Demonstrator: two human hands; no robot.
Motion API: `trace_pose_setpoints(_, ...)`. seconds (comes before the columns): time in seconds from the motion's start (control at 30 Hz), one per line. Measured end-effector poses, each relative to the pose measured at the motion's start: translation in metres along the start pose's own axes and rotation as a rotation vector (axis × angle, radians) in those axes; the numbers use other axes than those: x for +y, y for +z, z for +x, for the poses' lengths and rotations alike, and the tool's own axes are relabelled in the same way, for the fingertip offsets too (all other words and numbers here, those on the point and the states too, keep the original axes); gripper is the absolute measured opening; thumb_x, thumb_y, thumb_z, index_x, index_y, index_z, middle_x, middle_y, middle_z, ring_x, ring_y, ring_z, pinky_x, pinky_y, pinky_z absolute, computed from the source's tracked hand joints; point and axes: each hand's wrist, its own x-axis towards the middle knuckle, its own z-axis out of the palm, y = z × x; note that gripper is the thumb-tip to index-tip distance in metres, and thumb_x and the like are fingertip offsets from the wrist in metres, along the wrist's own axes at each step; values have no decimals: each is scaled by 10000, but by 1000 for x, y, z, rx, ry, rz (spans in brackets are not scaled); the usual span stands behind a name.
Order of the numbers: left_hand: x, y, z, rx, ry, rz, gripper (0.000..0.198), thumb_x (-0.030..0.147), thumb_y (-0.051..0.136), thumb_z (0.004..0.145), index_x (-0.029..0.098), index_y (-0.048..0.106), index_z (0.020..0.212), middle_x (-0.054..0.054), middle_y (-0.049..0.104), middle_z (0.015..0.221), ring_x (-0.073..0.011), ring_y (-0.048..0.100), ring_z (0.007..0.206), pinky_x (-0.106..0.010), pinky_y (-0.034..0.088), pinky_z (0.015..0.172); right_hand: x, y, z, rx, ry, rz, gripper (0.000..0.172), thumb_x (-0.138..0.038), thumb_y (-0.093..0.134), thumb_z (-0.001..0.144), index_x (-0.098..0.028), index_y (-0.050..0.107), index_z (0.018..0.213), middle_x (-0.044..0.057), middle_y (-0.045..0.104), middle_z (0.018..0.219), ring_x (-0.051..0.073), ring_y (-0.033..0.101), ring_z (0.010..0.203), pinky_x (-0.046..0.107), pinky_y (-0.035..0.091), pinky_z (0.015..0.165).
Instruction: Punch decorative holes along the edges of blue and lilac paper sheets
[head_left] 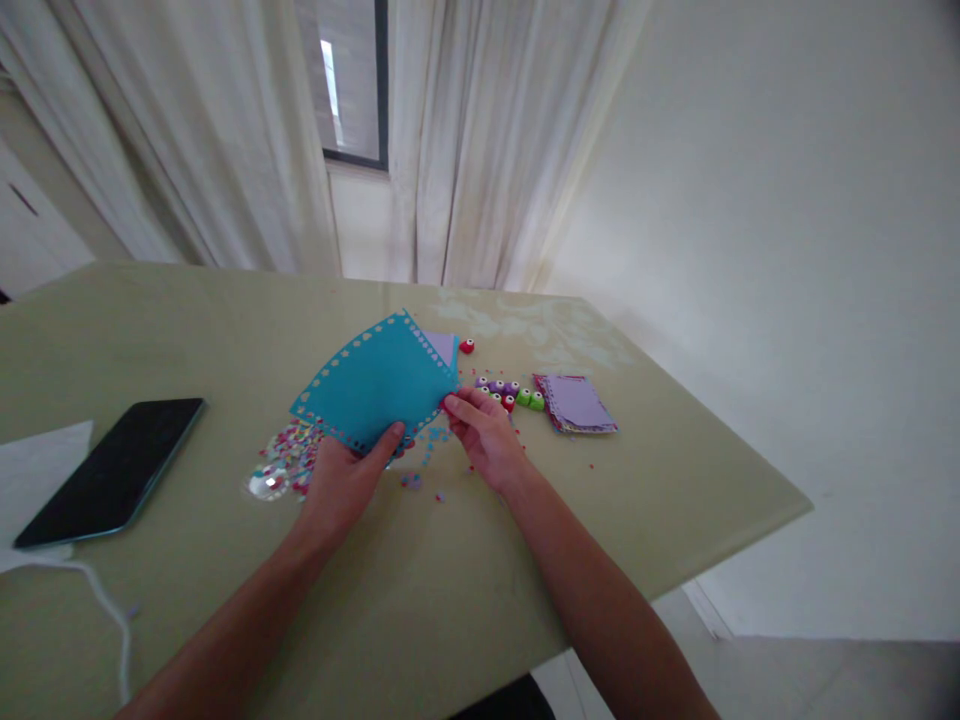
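Note:
A sheet of blue paper (375, 375) is held tilted above the table, with small punched shapes lined along its edges. My left hand (349, 480) is closed on its lower edge, thumb on top. At the sheet's right corner, my right hand (480, 425) is closed round a small red craft punch (448, 403), mostly hidden by the fingers. Several purple, green and red craft punches (525, 397) stand just beyond that hand. Another red punch (467, 346) lies farther back. Part of a lilac sheet (442, 346) shows behind the blue paper.
Colourful paper confetti (292, 450) is heaped left of my left hand, beside a clear round lid-like piece (268, 482). A stack of punched paper sheets (577, 403) lies at right. On the left are a black tablet (112, 470), white paper (45, 455) and a white cable (112, 605).

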Motion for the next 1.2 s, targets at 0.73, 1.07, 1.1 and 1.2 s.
trace_pose_setpoints(0.73,-4,3,0,-22,34,4,406,539,778,870,203,831,1092,-90,855,1133,-331,804,1052,-462,614,1009,7,2,-1,9,-58,-112,538,-608,994,583,-217,704,813,-58,564,676,96,356,574,282,233,557)
trace_pose_setpoints(1.07,-4,-3,0,18,-2,22,406,552,770,862,187,840,1025,-101,863,1056,-328,819,936,-465,643,924,1,5,-3,-111,-6,-17,446,-345,1035,560,-240,791,918,-14,772,917,154,643,812,296,509,818)
trace_pose_setpoints(1.1,-3,-3,0,19,-13,20,407,552,772,859,182,840,1015,-107,862,1050,-330,820,933,-466,645,917,1,5,-4,-118,-11,-6,441,-328,1033,560,-244,793,920,-14,778,923,160,653,825,302,518,839)
trace_pose_setpoints(1.2,-2,-2,0,17,-37,-10,411,558,777,848,172,838,977,-110,863,984,-330,823,877,-450,660,844,3,4,-4,-128,-9,-14,426,-293,1030,556,-240,797,909,-10,784,917,164,662,825,308,526,851)
